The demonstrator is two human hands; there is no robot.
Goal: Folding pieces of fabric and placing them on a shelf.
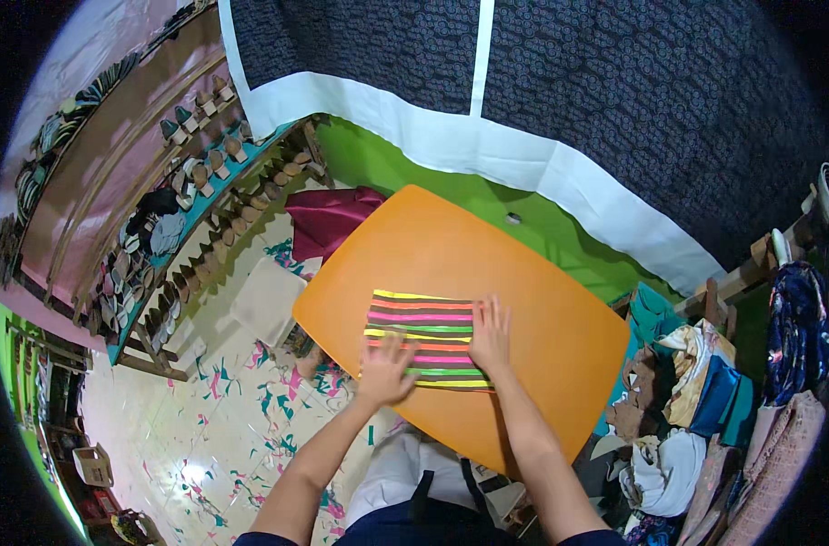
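Observation:
A striped piece of cloth (423, 329), brown with yellow, orange, pink and green bands, lies flat on an orange table (551, 318). My left hand (387, 369) rests on its lower left part, with fingers spread. Along the cloth's right edge lies my right hand (491, 333), fingers stretched out toward the far side and partly over the edge. Neither hand grips anything. Bits of the cloth under both hands are hidden.
Wooden racks (191, 214) with rows of shoe forms stand at the left. A maroon cloth (328, 218) hangs behind the table's left corner. Colourful scraps (219, 382) litter the tiled floor. Piled fabrics (673, 469) sit at the right; a dark curtain (614, 109) covers the far wall.

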